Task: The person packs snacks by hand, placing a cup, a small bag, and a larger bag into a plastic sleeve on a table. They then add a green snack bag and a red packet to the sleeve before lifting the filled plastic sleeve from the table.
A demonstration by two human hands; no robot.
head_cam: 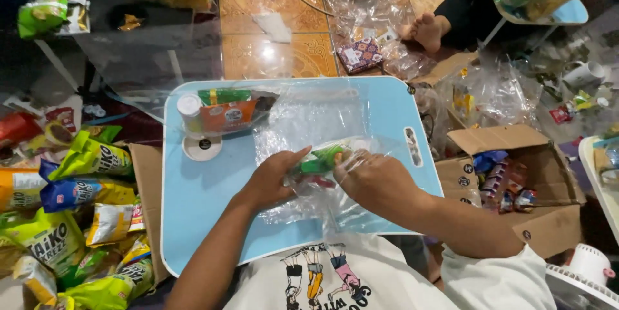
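- Both forearms reached out from the white printed shirt (335, 278) onto the light blue table (200, 194); the left hand (271, 178) and the right hand (374, 181) met at its middle.
- Between them lay a clear plastic bag (309, 123) holding small green and red snack packets (319, 162); the bag rested on the table, bunched where the hands met.
- Left grip was clenched on the bag's near end, thumb on top; right grip pinched the film on the other side, fingers curled over it.
- Judged by its creases, the bag looked thin, light and slippery; the packets inside seemed soft and crushable, so a hold on the gathered film beside them, not on the packets, looked safest.
- At the table's far left stood a white-capped roll (189, 113) beside an orange packet (227, 116); well apart, a heap of snack bags (77, 220) lay on the floor to the left and an open cardboard box (516, 181) to the right.
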